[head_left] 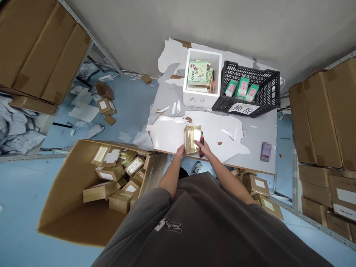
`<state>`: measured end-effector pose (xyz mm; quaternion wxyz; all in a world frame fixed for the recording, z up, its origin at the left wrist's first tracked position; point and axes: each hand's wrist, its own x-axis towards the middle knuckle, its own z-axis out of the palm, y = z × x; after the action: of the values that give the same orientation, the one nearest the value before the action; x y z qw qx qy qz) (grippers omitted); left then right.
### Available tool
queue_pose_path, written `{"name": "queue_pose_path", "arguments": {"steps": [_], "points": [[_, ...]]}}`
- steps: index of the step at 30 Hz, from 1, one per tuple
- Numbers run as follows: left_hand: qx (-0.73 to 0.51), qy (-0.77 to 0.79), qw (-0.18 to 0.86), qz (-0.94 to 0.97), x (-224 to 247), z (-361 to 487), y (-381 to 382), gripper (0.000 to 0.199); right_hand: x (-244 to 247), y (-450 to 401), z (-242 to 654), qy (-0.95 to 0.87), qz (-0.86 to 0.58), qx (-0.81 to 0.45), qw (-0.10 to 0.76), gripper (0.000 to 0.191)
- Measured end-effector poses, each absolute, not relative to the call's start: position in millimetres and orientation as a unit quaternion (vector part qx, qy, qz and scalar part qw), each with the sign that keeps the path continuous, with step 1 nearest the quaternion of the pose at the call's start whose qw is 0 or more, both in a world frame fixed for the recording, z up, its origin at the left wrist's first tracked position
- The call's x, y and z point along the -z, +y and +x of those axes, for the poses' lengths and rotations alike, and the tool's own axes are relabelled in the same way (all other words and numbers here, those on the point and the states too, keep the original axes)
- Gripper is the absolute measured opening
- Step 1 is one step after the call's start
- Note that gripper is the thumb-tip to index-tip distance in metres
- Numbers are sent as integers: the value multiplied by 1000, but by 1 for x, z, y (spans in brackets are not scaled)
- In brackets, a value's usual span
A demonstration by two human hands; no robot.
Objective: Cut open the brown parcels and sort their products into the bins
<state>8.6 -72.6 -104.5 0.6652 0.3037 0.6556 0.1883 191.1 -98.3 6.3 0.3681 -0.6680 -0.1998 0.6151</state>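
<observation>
A small taped cardboard box rests near the front edge of the table, between both hands. My left hand grips its lower left corner. In my right hand is a red and black cutter, held along the box's right side, with the thumb over the box's taped face. Torn white paper lies beneath and around the box. Behind it stand a white foam box holding booklets or cartons, and a black plastic crate with green and pink boxes.
A large open carton with several taped parcels stands to the left below table height. More parcels sit under the table's right side. Shelves with big cartons flank both sides. A blurred purple item lies on the table's right.
</observation>
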Motion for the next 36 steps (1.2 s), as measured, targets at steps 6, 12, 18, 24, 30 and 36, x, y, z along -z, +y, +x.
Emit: {"name": "queue_pose_path", "arguments": {"steps": [6,12,18,24,30,36], "points": [[-110,718,554,406,84,-24,-52,43,-6,-90,189,-157,-635,-658,375,27],[-95,612,456,639,32,-41,-11,56,-9,-84,182,-138,-627,-666,380,26],[59,435,397,806,0,-19,19,132,-5,-86,189,-141,-627,-658,392,36],[82,461,381,797,6,-15,20,151,-5,-56,196,-276,-706,-585,288,33],[55,488,361,793,14,-5,-1,150,-5,-21,188,-427,-791,-419,133,25],[25,523,404,750,19,13,-12,142,-6,-16,178,-434,-812,-379,90,27]]}}
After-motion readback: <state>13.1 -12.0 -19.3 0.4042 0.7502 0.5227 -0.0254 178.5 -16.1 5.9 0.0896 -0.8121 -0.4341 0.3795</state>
